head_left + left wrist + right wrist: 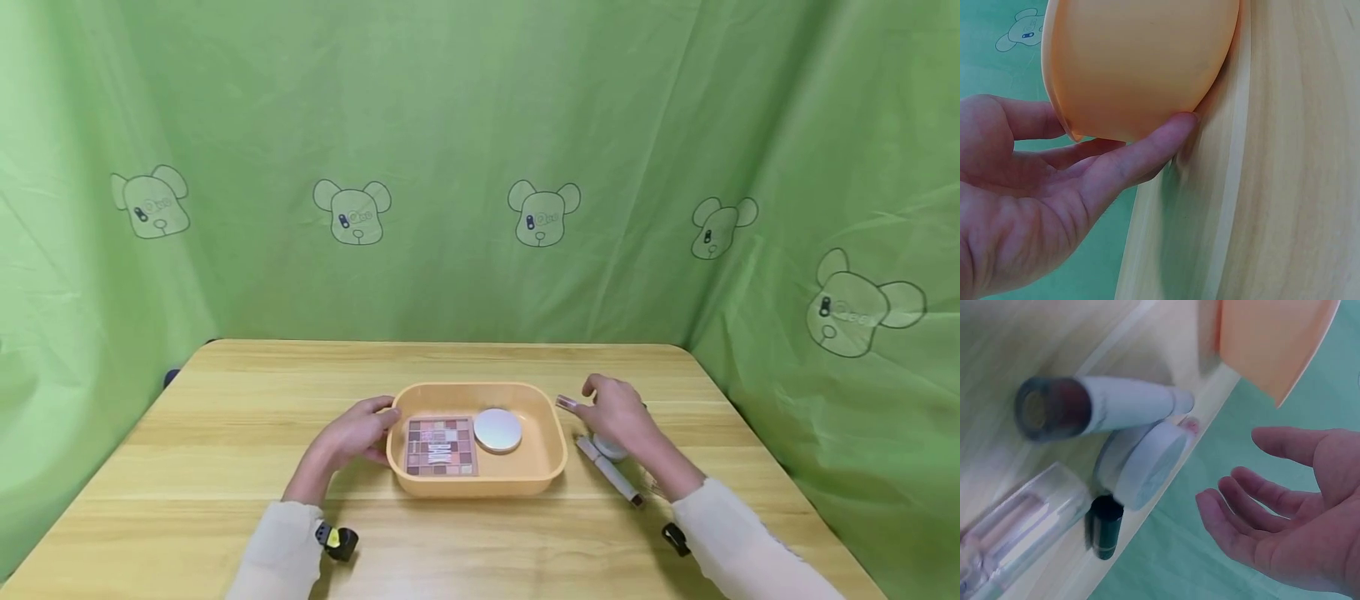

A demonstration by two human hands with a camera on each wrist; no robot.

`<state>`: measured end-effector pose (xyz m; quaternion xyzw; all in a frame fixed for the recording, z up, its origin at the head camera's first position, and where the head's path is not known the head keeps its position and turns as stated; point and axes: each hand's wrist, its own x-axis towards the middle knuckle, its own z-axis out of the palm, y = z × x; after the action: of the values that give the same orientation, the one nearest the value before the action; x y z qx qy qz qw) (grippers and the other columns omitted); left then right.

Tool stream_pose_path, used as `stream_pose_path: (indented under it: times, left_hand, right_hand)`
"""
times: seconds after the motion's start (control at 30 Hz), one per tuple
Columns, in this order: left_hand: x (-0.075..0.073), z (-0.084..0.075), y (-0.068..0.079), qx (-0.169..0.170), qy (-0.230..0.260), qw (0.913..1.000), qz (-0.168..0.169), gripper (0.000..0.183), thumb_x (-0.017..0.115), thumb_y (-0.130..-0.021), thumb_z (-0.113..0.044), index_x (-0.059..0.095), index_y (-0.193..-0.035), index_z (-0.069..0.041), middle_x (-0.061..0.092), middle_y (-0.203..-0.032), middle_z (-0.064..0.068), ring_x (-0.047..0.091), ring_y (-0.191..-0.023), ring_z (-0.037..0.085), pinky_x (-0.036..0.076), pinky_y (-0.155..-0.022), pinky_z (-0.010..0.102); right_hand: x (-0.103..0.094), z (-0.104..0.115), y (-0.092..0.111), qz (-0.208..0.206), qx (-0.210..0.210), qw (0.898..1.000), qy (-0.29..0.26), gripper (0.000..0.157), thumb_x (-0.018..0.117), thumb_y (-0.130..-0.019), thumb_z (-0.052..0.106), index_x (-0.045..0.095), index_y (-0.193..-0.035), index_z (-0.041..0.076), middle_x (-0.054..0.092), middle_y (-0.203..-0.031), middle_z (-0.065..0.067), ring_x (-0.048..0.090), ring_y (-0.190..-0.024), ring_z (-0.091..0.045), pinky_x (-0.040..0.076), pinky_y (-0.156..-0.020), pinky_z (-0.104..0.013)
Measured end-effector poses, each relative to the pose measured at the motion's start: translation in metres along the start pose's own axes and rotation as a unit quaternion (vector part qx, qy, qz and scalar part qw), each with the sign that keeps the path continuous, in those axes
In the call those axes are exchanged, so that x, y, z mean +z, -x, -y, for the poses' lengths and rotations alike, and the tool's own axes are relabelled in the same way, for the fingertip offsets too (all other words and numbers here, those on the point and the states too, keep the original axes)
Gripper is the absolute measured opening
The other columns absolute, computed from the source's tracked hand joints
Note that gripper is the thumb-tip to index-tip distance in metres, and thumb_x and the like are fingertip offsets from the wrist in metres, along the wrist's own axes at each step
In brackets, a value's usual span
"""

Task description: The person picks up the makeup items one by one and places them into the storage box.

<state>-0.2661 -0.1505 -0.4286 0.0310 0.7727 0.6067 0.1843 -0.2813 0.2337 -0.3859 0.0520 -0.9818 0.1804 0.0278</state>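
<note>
My left hand (360, 431) grips the left end of a pale orange plastic basin (480, 487), thumb over the rim and fingers against the outer wall. Inside the basin, an eyeshadow palette (441, 447) lies on the left beside a round white compact (498, 430). My right hand (617, 410) hovers just right of the basin, fingers loosely bent and holding nothing in the right wrist view. Below it are a white tube with a dark brown end (1129, 406), a round white jar (1147, 465) and a clear tube (1029, 528).
A small tube (567, 404) lies by the basin's right rim. A short dark cylinder (1107, 526) shows next to the jar in the right wrist view. The wooden table (247, 400) ends at a green curtain (450, 283) behind and at both sides.
</note>
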Motion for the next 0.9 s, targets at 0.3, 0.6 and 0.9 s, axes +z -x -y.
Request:
stream_pose_path:
  times: [0.3,0.6,0.9]
  left_hand:
    - [-0.001,0.000,0.000,-0.005,-0.004,1.0000,-0.004,0.057,0.041,-0.109,-0.021,0.025,-0.158,0.004,0.050,-0.145,0.031,0.062,-0.121,0.041,0.066,-0.079,0.045]
    - [-0.001,0.000,-0.003,-0.003,-0.005,1.0000,-0.001,0.057,0.041,-0.109,-0.022,0.026,-0.157,0.004,0.051,-0.143,0.030,0.064,-0.119,0.039,0.066,-0.078,0.044]
    - [-0.001,0.001,-0.003,-0.005,-0.003,1.0000,-0.006,0.055,0.041,-0.108,-0.020,0.029,-0.156,0.004,0.054,-0.140,0.029,0.066,-0.113,0.036,0.066,-0.077,0.045]
  right_hand:
    - [-0.001,-0.017,0.003,0.044,0.016,0.999,0.018,0.043,0.072,-0.088,0.019,0.061,-0.119,-0.009,0.068,-0.101,-0.025,0.063,-0.087,-0.032,0.058,-0.072,-0.045]
    - [-0.001,-0.032,0.012,0.064,0.039,0.997,0.010,0.049,0.073,-0.086,0.021,0.060,-0.122,-0.010,0.068,-0.092,-0.016,0.057,-0.077,-0.026,0.049,-0.059,-0.032]
    - [0.000,-0.036,0.019,0.082,0.029,0.996,0.009,0.050,0.070,-0.090,0.024,0.060,-0.125,-0.011,0.068,-0.090,-0.014,0.052,-0.067,-0.021,0.042,-0.052,-0.028]
